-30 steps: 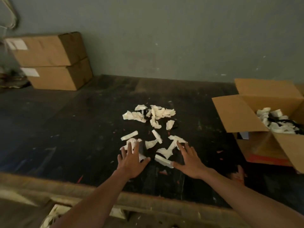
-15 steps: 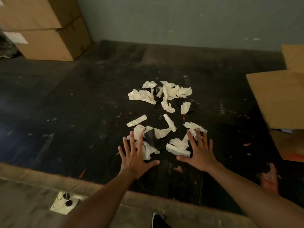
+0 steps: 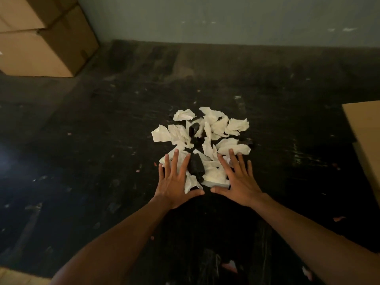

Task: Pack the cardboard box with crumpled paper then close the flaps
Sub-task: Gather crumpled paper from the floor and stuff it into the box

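Several crumpled white paper scraps (image 3: 207,134) lie bunched in a pile on the dark table (image 3: 82,161), with a few black scraps (image 3: 196,165) mixed in. My left hand (image 3: 174,182) lies flat with spread fingers on the pile's near left side. My right hand (image 3: 238,179) lies flat with spread fingers on the near right side. Both thumbs point inward and nearly meet behind the scraps. Only a flap of the open cardboard box (image 3: 366,136) shows at the right edge; its inside is out of view.
Two stacked closed cardboard boxes (image 3: 41,38) stand at the far left corner against the grey wall (image 3: 226,17). Small pink and white bits are scattered over the table.
Both hands slid forward and pushed the near scraps toward the far ones, so the scattered paper is now one tighter pile. The view dipped and moved left, leaving the open box mostly out of view.
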Action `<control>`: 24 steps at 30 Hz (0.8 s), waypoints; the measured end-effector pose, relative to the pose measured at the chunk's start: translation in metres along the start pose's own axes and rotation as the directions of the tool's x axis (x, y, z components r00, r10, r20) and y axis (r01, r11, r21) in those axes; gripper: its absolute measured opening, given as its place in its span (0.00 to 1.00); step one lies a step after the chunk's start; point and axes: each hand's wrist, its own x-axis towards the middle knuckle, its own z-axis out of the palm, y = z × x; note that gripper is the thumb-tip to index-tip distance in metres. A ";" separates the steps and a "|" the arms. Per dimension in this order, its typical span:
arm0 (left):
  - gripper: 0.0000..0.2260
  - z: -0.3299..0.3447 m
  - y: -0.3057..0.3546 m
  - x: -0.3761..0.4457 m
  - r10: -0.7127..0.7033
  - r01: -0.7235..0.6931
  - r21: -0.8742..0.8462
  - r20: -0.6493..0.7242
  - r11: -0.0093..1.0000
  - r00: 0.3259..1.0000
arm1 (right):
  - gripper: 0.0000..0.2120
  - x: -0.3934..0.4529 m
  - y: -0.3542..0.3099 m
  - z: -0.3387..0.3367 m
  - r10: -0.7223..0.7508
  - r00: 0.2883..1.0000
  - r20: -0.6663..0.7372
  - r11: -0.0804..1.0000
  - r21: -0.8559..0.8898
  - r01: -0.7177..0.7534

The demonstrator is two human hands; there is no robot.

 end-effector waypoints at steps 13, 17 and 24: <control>0.43 -0.066 -0.084 0.092 -0.218 0.155 -0.339 -0.158 0.928 0.963 | 0.32 0.089 0.065 -0.074 0.405 0.875 -0.266 0.821 0.527 -0.219; 0.38 -0.070 -0.067 0.142 -0.310 0.237 -0.481 -0.078 0.844 0.947 | 0.34 0.152 0.062 -0.096 0.347 0.933 -0.097 0.867 0.413 -0.280; 0.38 -0.076 -0.043 0.170 -0.013 0.046 -0.562 0.063 0.826 0.998 | 0.34 0.167 0.009 -0.099 0.100 0.969 0.224 0.973 0.183 -0.143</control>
